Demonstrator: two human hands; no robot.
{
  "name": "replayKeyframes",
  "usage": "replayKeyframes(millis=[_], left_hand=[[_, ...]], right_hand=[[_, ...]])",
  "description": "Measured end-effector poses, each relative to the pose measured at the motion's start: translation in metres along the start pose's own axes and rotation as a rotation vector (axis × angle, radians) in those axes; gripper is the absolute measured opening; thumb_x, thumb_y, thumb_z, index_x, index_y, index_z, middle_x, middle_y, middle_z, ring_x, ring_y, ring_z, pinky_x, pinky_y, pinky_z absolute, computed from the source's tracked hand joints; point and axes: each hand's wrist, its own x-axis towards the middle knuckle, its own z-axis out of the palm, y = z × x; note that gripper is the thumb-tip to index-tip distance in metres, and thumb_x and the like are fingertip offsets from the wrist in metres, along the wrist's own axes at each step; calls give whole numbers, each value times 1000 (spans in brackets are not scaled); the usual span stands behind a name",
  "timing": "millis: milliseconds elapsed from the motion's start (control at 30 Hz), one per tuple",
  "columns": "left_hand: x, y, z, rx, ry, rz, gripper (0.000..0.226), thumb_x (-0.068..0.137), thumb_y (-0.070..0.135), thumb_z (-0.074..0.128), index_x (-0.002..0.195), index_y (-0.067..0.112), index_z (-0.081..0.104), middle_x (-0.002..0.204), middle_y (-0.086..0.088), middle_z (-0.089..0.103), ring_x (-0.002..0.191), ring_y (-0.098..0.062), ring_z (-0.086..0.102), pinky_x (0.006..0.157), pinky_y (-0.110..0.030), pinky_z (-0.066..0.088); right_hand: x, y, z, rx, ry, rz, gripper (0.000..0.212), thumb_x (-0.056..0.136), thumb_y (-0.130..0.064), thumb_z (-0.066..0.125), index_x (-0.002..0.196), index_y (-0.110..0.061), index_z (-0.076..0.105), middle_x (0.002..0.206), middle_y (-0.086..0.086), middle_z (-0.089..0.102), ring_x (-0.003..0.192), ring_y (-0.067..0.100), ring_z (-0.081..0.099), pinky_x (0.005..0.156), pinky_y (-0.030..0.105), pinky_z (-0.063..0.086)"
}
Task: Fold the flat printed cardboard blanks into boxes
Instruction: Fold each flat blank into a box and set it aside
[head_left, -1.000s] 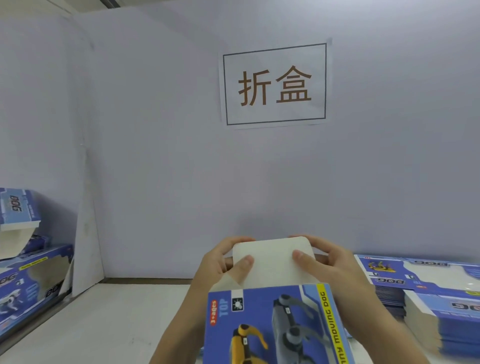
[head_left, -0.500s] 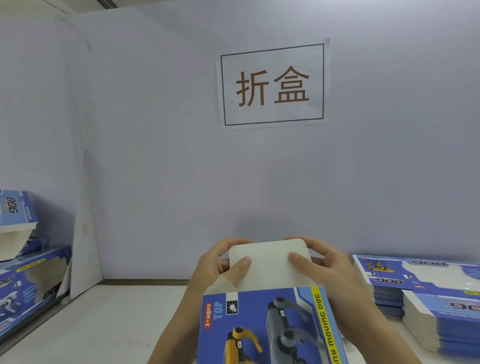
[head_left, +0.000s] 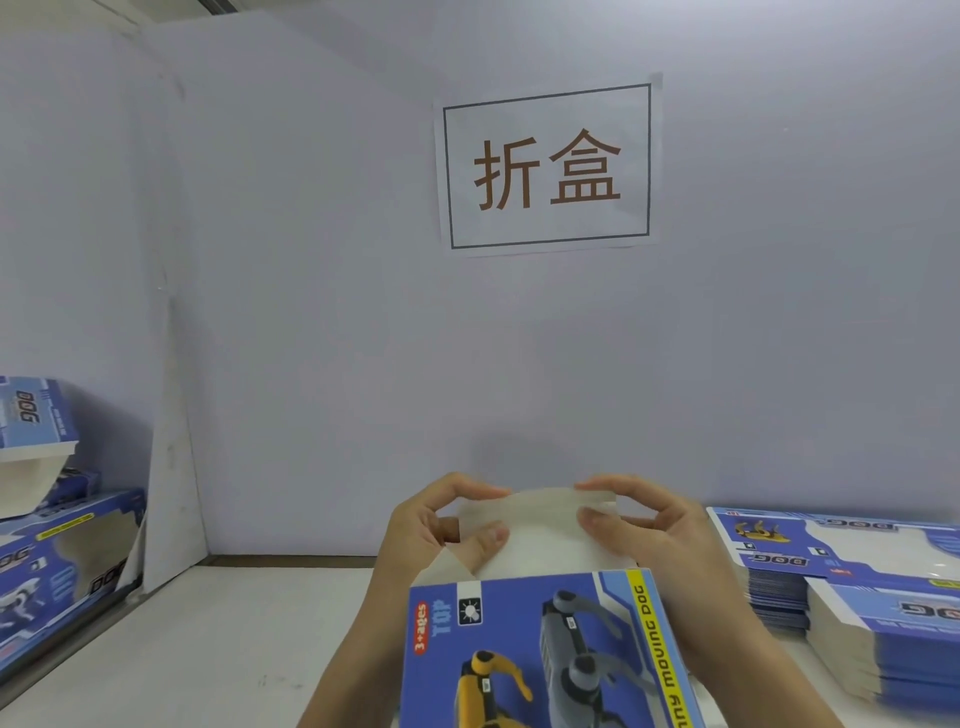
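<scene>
Bending the white end flap (head_left: 540, 530) over, left hand (head_left: 436, 525) and right hand (head_left: 649, 535) pinch its far corners, thumbs beneath, fingers curled on top, holding the half-formed box (head_left: 545, 649) just above the table (head_left: 208, 649) (likely to tuck the flap in).
</scene>
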Motion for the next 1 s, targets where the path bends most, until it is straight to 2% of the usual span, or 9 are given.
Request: replayKeyframes(millis=[100,233,367,433,567,667,767,900,1000], left_hand=[[2,-3,2,34,14,7,6,84,9,69,87,4,66,62,-4,72,50,-14,68,41,-17,46],[1,-3,2,-26,0,-26,28,76,22,71,102,12,69,71,-11,74,57,-17,70,45,-21,51],[9,3,-1,-123,7,-117,20,103,16,43,114,13,59,70,-5,74,56,-12,69,49,-22,54],[1,7,-4,-182,-131,-160,35,105,35,32,106,13,59,87,-14,74,61,-17,69,55,-26,54],[-3,29,4,-141,-289,-249,81,66,66,78,112,2,60,96,-18,72,86,-32,69,68,-28,56],[-16,39,3,-110,-420,-299,43,77,41,77,118,38,63,119,-14,71,99,-34,71,79,-36,60],[-21,36,-3,-226,-300,-129,43,76,40,82,114,35,62,109,-19,72,84,-35,73,70,-39,61],[-15,42,4,-210,24,243,59,71,36,86,123,34,56,86,-16,74,72,-34,74,62,-38,60],[-16,42,7,-126,93,435,55,72,36,82,119,42,56,89,-9,75,75,-31,75,60,-36,61]], right_hand=[[1,2,-1,-8,37,-33,10,83,6,69,77,0,74,68,15,72,49,17,64,45,20,50],[0,2,-1,-28,25,-32,14,88,4,66,91,-5,76,72,15,74,53,17,65,46,19,51],[0,1,-4,16,85,-17,30,94,-2,61,111,-25,70,88,24,74,70,36,71,61,41,60],[1,1,-11,31,121,-9,31,95,-5,62,115,-28,67,89,26,74,73,39,72,69,50,59],[2,2,-19,33,228,-34,28,93,-12,66,114,-30,66,84,19,76,72,40,73,68,53,60],[4,3,-20,26,365,-120,25,89,-20,73,111,-30,66,75,15,75,60,29,71,60,44,61],[6,-4,-16,31,335,-213,26,87,-34,72,112,-31,67,73,2,75,56,15,67,54,31,54],[-2,-22,-6,-68,-100,-288,55,78,-67,65,129,-47,57,126,0,67,114,24,66,96,53,49],[-9,-26,10,-161,-182,-446,60,82,-60,63,138,-51,43,133,-9,61,117,18,65,91,43,55]])
